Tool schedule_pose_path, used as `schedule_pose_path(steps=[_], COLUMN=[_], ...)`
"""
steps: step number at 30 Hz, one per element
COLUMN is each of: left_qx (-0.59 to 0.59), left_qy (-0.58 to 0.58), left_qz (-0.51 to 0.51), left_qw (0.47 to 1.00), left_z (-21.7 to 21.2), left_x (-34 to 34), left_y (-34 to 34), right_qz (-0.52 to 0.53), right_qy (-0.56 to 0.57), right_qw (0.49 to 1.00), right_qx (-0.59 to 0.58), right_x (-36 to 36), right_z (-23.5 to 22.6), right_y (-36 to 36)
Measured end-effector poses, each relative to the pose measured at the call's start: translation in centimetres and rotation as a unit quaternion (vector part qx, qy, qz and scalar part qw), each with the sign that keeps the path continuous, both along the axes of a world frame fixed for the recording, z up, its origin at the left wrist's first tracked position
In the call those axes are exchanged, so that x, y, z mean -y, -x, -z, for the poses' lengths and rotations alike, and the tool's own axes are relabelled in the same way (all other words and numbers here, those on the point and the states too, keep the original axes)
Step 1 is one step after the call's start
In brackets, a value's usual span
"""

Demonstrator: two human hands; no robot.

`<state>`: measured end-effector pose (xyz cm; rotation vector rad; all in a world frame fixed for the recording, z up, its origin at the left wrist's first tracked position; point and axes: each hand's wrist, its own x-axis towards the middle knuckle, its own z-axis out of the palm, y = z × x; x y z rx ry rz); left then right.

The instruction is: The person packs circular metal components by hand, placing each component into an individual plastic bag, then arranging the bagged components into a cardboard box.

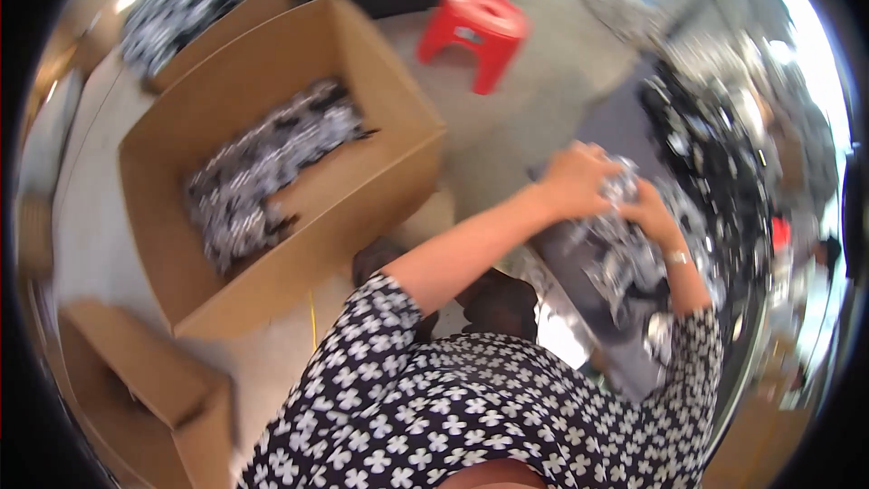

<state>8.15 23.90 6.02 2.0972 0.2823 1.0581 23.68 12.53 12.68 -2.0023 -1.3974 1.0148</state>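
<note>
Both my hands are over the grey table (566,258) on the right. My left hand (579,183) curls its fingers around a shiny clear-plastic packet (621,183). From the other side, my right hand (650,213) closes on the same packet, its thumb and fingers bent toward the left hand. Blur hides what the packet contains. Just below my hands lie more loose shiny plastic packets (625,267). Along the table's far side runs a heap of black, glossy packets (711,149).
At left stands a large open cardboard box (380,190) with rows of silvery-black packets (281,149) inside. Another filled box (217,36) is behind it. A red plastic stool (484,14) stands ahead. An open carton (136,353) lies at lower left.
</note>
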Motion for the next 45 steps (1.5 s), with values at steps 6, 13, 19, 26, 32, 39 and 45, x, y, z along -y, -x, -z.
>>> schedule_pose_path(steps=[6, 13, 19, 26, 32, 39, 45], left_qx=[0.039, 0.066, -0.036, -0.147, -0.174, -0.165, -0.243], left_qy=[0.028, -0.045, -0.05, 0.184, 0.384, 0.487, 0.413], left_qz=[-0.001, -0.143, -0.236, -0.292, -0.273, -0.237, -0.28], left_qw=[0.999, 0.987, 0.97, 0.927, 0.865, 0.824, 0.832], left_z=[0.1, -2.1, 0.1, 11.6, 21.9, 28.2, 32.8], left_x=[-0.2, -6.1, -12.7, -14.9, -15.3, -15.9, -16.0], left_y=[3.2, 15.1, 27.6, 38.2, 41.9, 42.7, 42.3], right_qz=[0.025, -0.164, -0.344, -0.371, -0.37, -0.34, -0.372], right_qy=[-0.01, -0.039, -0.029, 0.182, 0.255, 0.318, 0.247], right_qw=[0.989, 0.984, 0.934, 0.869, 0.822, 0.8, 0.835], right_qx=[-0.143, -0.057, -0.087, -0.272, -0.349, -0.378, -0.32], right_x=[-1.2, -11.3, -23.3, -30.7, -31.8, -31.7, -31.5], right_z=[0.8, -2.2, 2.5, 18.1, 29.8, 37.1, 43.3], right_y=[2.3, 12.4, 22.8, 33.7, 37.3, 38.5, 38.4])
